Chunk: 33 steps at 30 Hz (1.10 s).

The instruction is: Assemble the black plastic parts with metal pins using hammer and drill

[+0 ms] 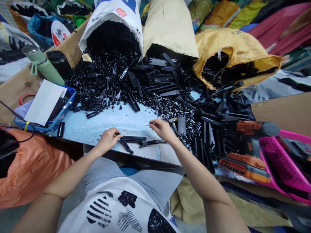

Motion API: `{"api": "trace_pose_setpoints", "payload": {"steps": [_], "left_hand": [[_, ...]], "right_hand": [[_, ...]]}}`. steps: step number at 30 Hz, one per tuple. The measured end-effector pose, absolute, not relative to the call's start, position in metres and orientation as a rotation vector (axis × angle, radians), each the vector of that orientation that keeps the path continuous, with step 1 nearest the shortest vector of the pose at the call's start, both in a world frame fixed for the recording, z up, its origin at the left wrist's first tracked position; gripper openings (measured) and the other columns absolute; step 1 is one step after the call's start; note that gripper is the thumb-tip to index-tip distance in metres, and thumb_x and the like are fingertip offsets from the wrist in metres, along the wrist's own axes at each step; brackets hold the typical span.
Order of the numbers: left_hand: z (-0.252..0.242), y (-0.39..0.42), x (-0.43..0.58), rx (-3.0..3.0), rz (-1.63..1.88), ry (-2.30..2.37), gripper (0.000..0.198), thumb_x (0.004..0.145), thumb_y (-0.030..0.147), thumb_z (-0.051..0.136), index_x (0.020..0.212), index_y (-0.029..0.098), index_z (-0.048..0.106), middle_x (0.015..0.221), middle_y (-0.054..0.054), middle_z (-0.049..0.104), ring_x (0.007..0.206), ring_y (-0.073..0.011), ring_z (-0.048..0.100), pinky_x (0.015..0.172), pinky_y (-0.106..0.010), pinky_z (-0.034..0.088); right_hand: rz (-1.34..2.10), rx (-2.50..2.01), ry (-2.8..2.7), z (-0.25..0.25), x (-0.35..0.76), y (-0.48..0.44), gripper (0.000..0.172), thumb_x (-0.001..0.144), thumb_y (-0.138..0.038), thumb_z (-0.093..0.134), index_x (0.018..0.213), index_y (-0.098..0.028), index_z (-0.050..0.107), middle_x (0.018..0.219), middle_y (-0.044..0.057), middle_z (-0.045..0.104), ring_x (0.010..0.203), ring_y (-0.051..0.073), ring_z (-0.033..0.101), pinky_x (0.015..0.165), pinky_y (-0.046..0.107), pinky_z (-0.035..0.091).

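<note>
My left hand (108, 139) is closed in a pinch at the left end of a black hinged bar assembly (133, 138), near the table's front edge. A shorter black arm (126, 146) angles down from that end toward the edge. My right hand (161, 128) is raised a little to the right, thumb and fingers pinching a small thin metal screw (147, 125) that points left. Below the right hand lies a dark open-ended wrench (152, 141). Just beyond it spreads a heap of black-headed screws (167, 105).
Black plastic parts (102, 81) pile up before a white sack (111, 19), a cream sack (170, 26) and a yellow sack (235, 45). An orange cordless drill (245, 160) and pink basket (286, 161) are right. A blue basket (65, 106) and green bottle (43, 64) stand left.
</note>
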<state>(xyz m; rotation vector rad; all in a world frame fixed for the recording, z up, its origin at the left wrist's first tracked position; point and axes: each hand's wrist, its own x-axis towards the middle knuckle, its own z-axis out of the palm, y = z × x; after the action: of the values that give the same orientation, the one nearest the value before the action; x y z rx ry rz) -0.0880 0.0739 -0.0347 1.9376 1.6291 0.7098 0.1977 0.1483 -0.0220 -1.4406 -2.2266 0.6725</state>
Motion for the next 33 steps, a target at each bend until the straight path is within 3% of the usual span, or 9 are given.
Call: {"api": "trace_pose_setpoints", "payload": {"steps": [4, 10, 15, 21, 28, 31, 33], "left_hand": [[-0.013, 0.075, -0.082, 2.185, 0.331, 1.631, 0.01, 0.086, 0.026, 0.054, 0.084, 0.016, 0.056, 0.078, -0.005, 0.063, 0.074, -0.0193, 0.062, 0.068, -0.029, 0.047], [0.006, 0.077, -0.061, 2.36, -0.067, 1.634, 0.008, 0.088, 0.016, 0.048, 0.089, 0.012, 0.055, 0.086, -0.012, 0.062, 0.079, -0.0244, 0.064, 0.067, -0.03, 0.047], [0.004, 0.079, -0.057, 2.332, -0.077, 1.731, 0.011, 0.089, 0.014, 0.045, 0.094, 0.01, 0.055, 0.089, -0.014, 0.062, 0.079, -0.0257, 0.064, 0.068, -0.032, 0.047], [0.009, 0.09, -0.067, 2.29, -0.016, 1.596, 0.005, 0.085, 0.015, 0.053, 0.086, 0.013, 0.057, 0.085, -0.011, 0.064, 0.085, -0.026, 0.064, 0.072, -0.031, 0.047], [0.003, 0.081, -0.064, 2.305, 0.005, 1.638, 0.009, 0.088, 0.012, 0.046, 0.086, 0.013, 0.055, 0.086, -0.012, 0.062, 0.08, -0.025, 0.064, 0.071, -0.031, 0.047], [-0.003, 0.076, -0.062, 2.275, 0.08, 1.615, 0.006, 0.087, 0.014, 0.05, 0.09, 0.013, 0.055, 0.091, -0.012, 0.063, 0.085, -0.0245, 0.064, 0.074, -0.031, 0.047], [-0.008, 0.071, -0.063, 2.195, 0.151, 1.682, 0.018, 0.085, 0.022, 0.056, 0.1, 0.013, 0.053, 0.094, -0.012, 0.064, 0.088, -0.0244, 0.064, 0.074, -0.03, 0.047]], "right_hand": [[0.976, -1.362, -2.333, -0.007, 0.194, 0.122, 0.016, 0.084, -0.025, 0.054, 0.09, -0.016, 0.066, 0.084, 0.005, 0.068, 0.071, 0.014, 0.062, 0.069, 0.026, 0.048], [0.628, -1.433, -2.704, 0.01, 0.179, 0.109, 0.019, 0.084, -0.01, 0.048, 0.087, -0.015, 0.066, 0.088, 0.007, 0.066, 0.075, 0.015, 0.062, 0.066, 0.023, 0.042], [0.406, -1.359, -2.989, 0.001, 0.168, 0.107, 0.018, 0.087, -0.012, 0.046, 0.087, -0.015, 0.064, 0.085, 0.007, 0.066, 0.071, 0.015, 0.062, 0.059, 0.023, 0.036], [0.409, -1.458, -2.764, -0.027, 0.181, 0.098, 0.016, 0.089, -0.027, 0.051, 0.1, -0.02, 0.061, 0.081, 0.003, 0.069, 0.071, 0.016, 0.064, 0.059, 0.022, 0.038], [0.483, -1.366, -2.534, -0.042, 0.197, 0.079, 0.022, 0.092, -0.031, 0.045, 0.102, -0.02, 0.062, 0.091, 0.004, 0.07, 0.078, 0.015, 0.066, 0.069, 0.023, 0.047], [0.402, -1.259, -2.522, -0.038, 0.189, 0.078, 0.027, 0.092, -0.033, 0.044, 0.107, -0.018, 0.061, 0.104, 0.009, 0.067, 0.093, 0.018, 0.063, 0.081, 0.028, 0.048], [0.362, -1.135, -2.497, -0.035, 0.173, 0.078, 0.03, 0.093, -0.033, 0.044, 0.114, -0.018, 0.059, 0.115, 0.011, 0.063, 0.103, 0.019, 0.06, 0.089, 0.032, 0.046]]}}
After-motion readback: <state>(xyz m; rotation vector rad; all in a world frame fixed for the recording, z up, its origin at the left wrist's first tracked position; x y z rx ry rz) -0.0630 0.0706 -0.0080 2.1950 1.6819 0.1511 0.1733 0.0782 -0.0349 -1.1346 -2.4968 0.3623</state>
